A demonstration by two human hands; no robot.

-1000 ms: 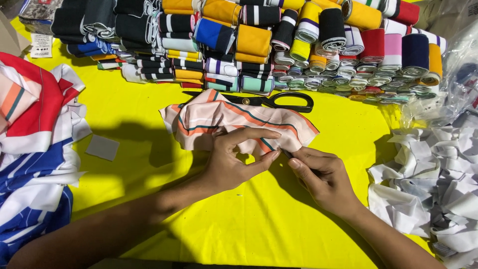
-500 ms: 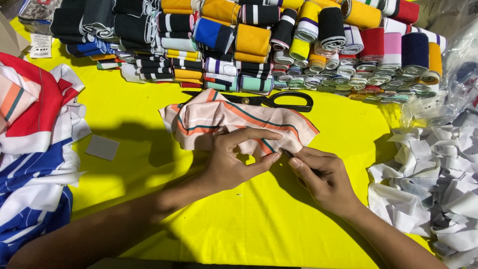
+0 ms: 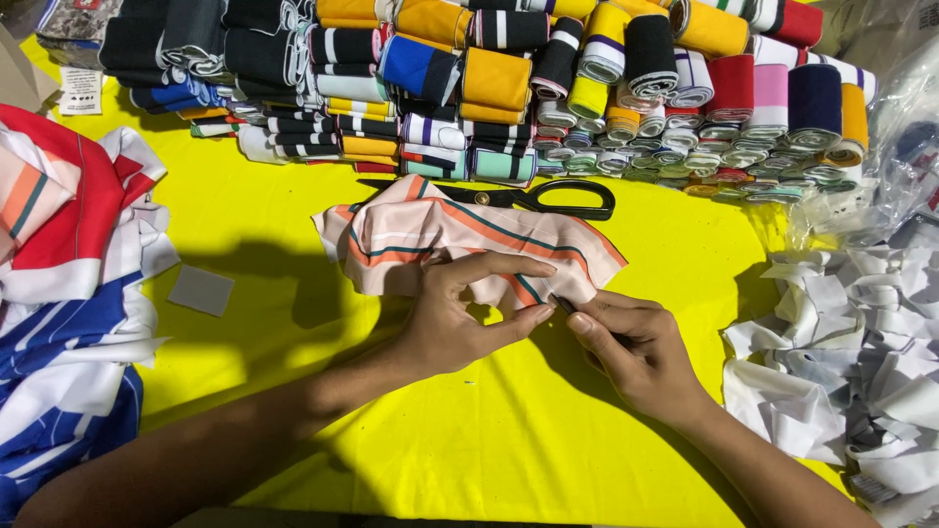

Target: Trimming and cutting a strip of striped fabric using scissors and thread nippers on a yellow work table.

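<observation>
Peach striped fabric piece with orange and teal lines point(image 3: 430, 235), crumpled, lying mid-counter on the bright yellow counter cover point(image 3: 509, 440), just near of the black-handled scissors point(image 3: 548, 198). Left hand point(image 3: 460, 318) resting on the near edge of the fabric, index finger stretched right across it, thumb pressed up under the lower right corner: grip pinched on the cloth. Right hand point(image 3: 636, 347) just right of it, fingertips meeting the left thumb at that same corner, grip closed on the fabric edge together with a small dark object, too small to identify. Rows of rolled and folded striped knit trims in many colours point(image 3: 509, 88) stacked along the far side. Red, white and blue striped garments point(image 3: 68, 323) heaped at the left edge. Small grey square patch point(image 3: 201, 289) between that heap and the fabric. Pile of white fabric scraps point(image 3: 851, 362) at right, clear plastic bag point(image 3: 880, 147) beyond it.
</observation>
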